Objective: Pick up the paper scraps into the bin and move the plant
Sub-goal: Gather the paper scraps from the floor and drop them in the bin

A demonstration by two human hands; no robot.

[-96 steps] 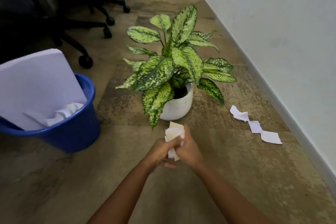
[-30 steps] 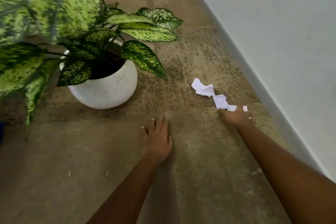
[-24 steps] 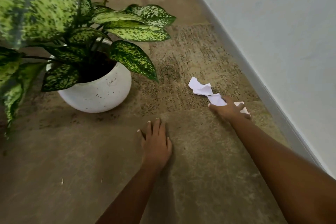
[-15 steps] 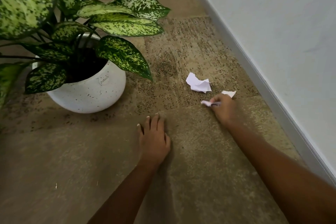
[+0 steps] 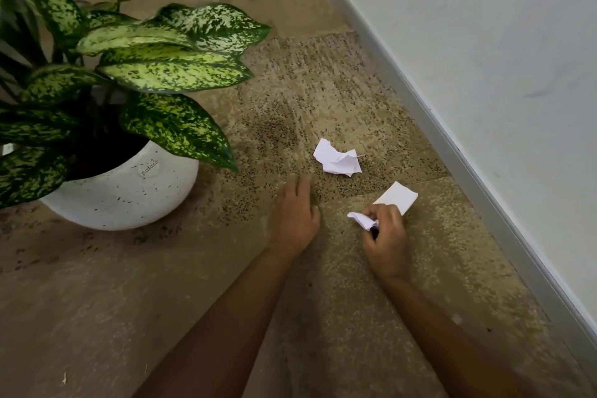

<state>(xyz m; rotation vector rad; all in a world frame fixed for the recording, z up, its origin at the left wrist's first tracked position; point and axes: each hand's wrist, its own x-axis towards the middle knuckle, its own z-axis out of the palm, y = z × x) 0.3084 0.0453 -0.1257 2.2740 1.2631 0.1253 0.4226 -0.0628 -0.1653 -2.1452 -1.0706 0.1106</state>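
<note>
Tan speckled carpet (image 5: 161,300): right hand (image 5: 384,233) pinches a small crumpled white paper scrap (image 5: 361,220); flat white paper scrap (image 5: 397,196) lies just beside it at 1 o'clock. Left hand (image 5: 295,215), spread flat, is farther.

Three white paper scraps in view. Crumpled scrap (image 5: 337,160): creased and partly folded, lying loose on the carpet (image 5: 323,90), between the plant and the wall. Flat scrap (image 5: 399,198): smooth, roughly rectangular, its near edge hidden behind the right hand (image 5: 386,236); unclear whether it rests on the carpet or is held. Small wad (image 5: 361,219): crushed, pinched in the right hand's fingers. Plant (image 5: 145,64): broad green leaves speckled pale yellow, upright in a round white speckled pot (image 5: 129,191) standing on the carpet, left of the scraps.
</note>
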